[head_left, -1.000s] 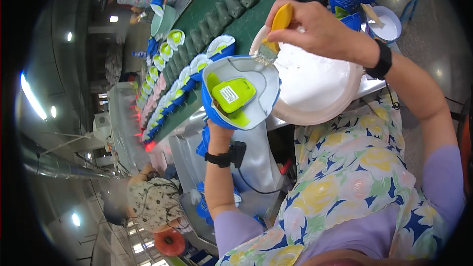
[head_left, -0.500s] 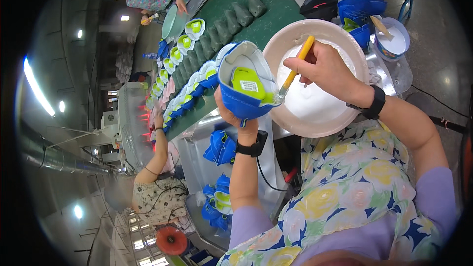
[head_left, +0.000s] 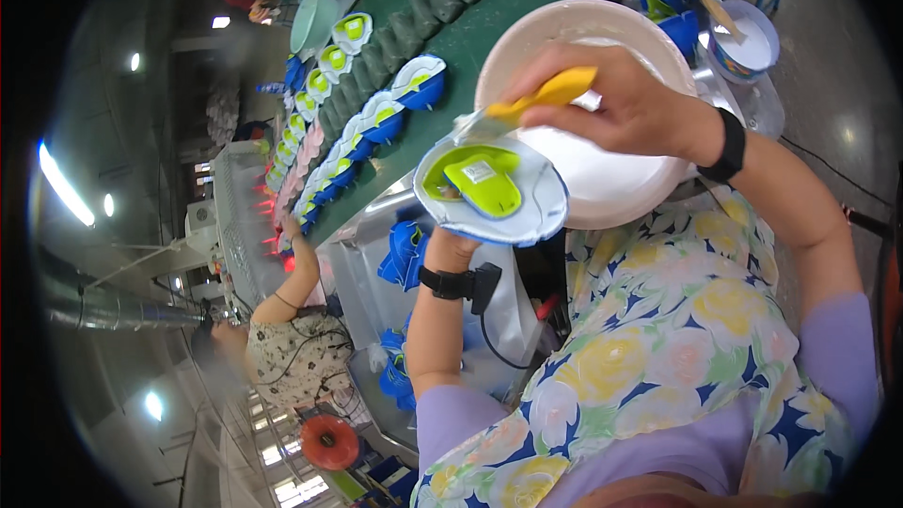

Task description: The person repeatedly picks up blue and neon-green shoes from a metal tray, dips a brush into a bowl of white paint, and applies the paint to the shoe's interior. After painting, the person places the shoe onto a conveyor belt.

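My left hand [head_left: 454, 249] holds up a blue shoe upper [head_left: 555, 183] from below, with its white lining and lime-green tongue turned upward. Most of the left fingers are hidden under it. In my right hand [head_left: 625, 103] is a brush with a yellow handle [head_left: 555, 92]. Its pale bristles [head_left: 473, 127] rest at the far left edge of the lining. Behind the upper stands a wide pale pink basin [head_left: 508, 38], with white liquid [head_left: 621, 174] in it.
A green conveyor belt [head_left: 513, 5] carries rows of blue uppers [head_left: 381, 122] and dark grey shoe-shaped pieces [head_left: 404, 33]. More uppers [head_left: 403, 254] lie on a metal tray at left. A small bucket [head_left: 752, 52] stands at far right. Co-workers [head_left: 296, 362] are at the belt's left side.
My left hand has tilted the upper so that its inside faces up more. The brush has swung from the upper's right side to its far left edge. The view has shifted slightly.
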`<state>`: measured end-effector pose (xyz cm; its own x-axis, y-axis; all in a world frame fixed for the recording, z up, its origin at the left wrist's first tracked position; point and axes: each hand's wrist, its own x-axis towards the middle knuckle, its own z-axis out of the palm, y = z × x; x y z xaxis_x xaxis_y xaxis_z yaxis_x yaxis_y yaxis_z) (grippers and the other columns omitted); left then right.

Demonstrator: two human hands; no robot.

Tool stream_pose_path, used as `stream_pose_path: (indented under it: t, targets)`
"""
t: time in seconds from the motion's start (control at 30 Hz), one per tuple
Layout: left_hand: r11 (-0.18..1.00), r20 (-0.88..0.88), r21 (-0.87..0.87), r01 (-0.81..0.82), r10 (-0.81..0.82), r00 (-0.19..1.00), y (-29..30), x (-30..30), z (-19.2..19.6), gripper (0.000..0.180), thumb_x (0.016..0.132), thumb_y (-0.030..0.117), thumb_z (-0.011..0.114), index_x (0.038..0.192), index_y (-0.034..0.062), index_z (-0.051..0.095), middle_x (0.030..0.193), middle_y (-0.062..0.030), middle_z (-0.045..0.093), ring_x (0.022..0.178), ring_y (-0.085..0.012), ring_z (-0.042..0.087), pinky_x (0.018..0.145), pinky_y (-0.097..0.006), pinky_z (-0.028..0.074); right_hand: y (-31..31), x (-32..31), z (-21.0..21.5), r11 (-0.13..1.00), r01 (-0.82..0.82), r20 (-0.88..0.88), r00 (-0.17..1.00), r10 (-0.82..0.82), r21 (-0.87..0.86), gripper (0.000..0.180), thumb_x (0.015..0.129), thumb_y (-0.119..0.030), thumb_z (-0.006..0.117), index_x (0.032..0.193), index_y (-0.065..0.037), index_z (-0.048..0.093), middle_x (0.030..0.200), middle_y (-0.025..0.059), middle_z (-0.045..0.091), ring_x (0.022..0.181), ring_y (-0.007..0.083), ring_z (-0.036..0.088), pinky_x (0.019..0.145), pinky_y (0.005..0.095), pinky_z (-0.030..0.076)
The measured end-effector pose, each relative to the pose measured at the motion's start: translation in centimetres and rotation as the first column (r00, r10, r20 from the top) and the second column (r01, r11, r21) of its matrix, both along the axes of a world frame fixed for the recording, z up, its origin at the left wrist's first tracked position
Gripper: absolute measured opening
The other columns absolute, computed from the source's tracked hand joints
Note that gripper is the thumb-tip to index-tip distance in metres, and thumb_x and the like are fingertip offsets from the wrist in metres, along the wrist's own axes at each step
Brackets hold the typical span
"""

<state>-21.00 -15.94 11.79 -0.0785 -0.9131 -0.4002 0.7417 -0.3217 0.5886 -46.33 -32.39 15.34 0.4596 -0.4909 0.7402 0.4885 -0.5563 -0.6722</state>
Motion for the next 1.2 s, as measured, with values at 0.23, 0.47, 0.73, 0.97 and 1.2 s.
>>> stream_pose_path:
  t: [0.23,0.47,0.73,0.97,1.2]
  targets:
    - [0.998,-0.09,-0.006,-0.061,0.06,0.994,-0.2,-2.7,-1.7,0.056,0.092,0.034,0.063,0.137,0.0045,0.049,0.13,-0.0123,0.059,0.111,-0.0266,0.063,0.095,-0.044,0.053,0.2,1.7,0.5,0.953,0.041,-0.225,0.968,-0.112,-0.299,0.017,0.089,-0.018,0.069,0.102,-0.007,0.063,0.098,0.0118,0.067,0.088,0.0295,0.065,0.074,0.0345,0.053]
    - [0.993,0.127,-0.035,-0.115,0.119,0.985,-0.7,0.0,-0.7,0.055,0.091,0.033,0.063,0.136,0.0041,0.05,0.13,-0.0123,0.06,0.111,-0.0259,0.063,0.094,-0.043,0.054,-0.9,-0.9,0.2,0.999,0.015,-0.554,0.832,-0.036,-0.043,0.015,0.088,-0.015,0.068,0.097,-0.004,0.062,0.08,0.0131,0.067,0.069,0.0265,0.066,0.063,0.0329,0.049]
    - [0.948,0.506,-0.298,-0.114,0.258,0.823,-1.3,-1.2,2.5,0.051,0.092,0.032,0.062,0.134,0.0041,0.052,0.125,-0.0117,0.062,0.107,-0.0249,0.065,0.09,-0.041,0.056,-0.5,0.9,0.2,0.937,0.105,-0.149,0.975,-0.163,-0.334,0.017,0.089,-0.016,0.065,0.099,-0.007,0.055,0.079,0.014,0.061,0.074,0.0342,0.062,0.066,0.0415,0.049]
    - [0.956,0.432,-0.29,-0.04,0.168,0.886,-1.3,0.3,1.3,0.056,0.095,0.036,0.058,0.141,0.008,0.044,0.129,-0.0112,0.06,0.108,-0.0263,0.065,0.092,-0.041,0.055,-0.7,-1.2,1.4,0.954,0.149,-0.218,0.953,-0.209,-0.259,0.022,0.087,-0.018,0.07,0.095,-0.006,0.054,0.078,0.0131,0.062,0.069,0.0358,0.061,0.063,0.0413,0.048]
    - [0.954,0.49,-0.277,-0.118,0.246,0.836,-2.2,0.1,1.1,0.058,0.096,0.036,0.056,0.145,0.0097,0.039,0.128,-0.0112,0.061,0.11,-0.0269,0.064,0.093,-0.042,0.055,-1.6,1.7,0.8,0.927,0.359,-0.294,0.879,-0.376,-0.11,0.024,0.087,-0.022,0.073,0.088,-0.003,0.058,0.069,0.0116,0.063,0.053,0.0208,0.058,0.049,0.0291,0.043]
